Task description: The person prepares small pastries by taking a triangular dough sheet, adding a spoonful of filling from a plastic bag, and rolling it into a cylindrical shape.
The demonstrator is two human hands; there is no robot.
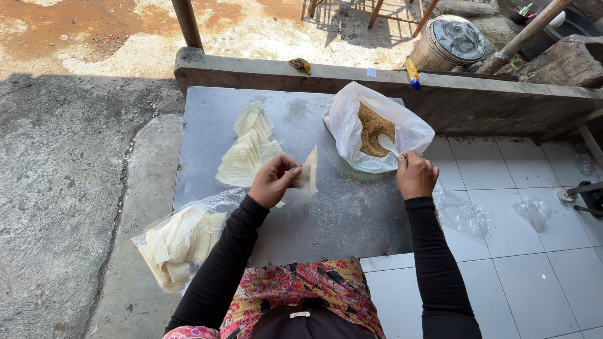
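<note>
Wrapper in one hand, spoon in the other.

My left hand (273, 181) pinches a pale wrapper (308, 173) upright over the grey board (326, 213); to its right, my right hand (416, 176) grips a white spoon (388, 145), bowl reaching up-left into the bag of brown filling (374, 129).

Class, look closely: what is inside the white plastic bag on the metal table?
The white plastic bag holds brown crumbly filling, with a white spoon from the right hand dipping in. The bag's bottom is covered.
</note>
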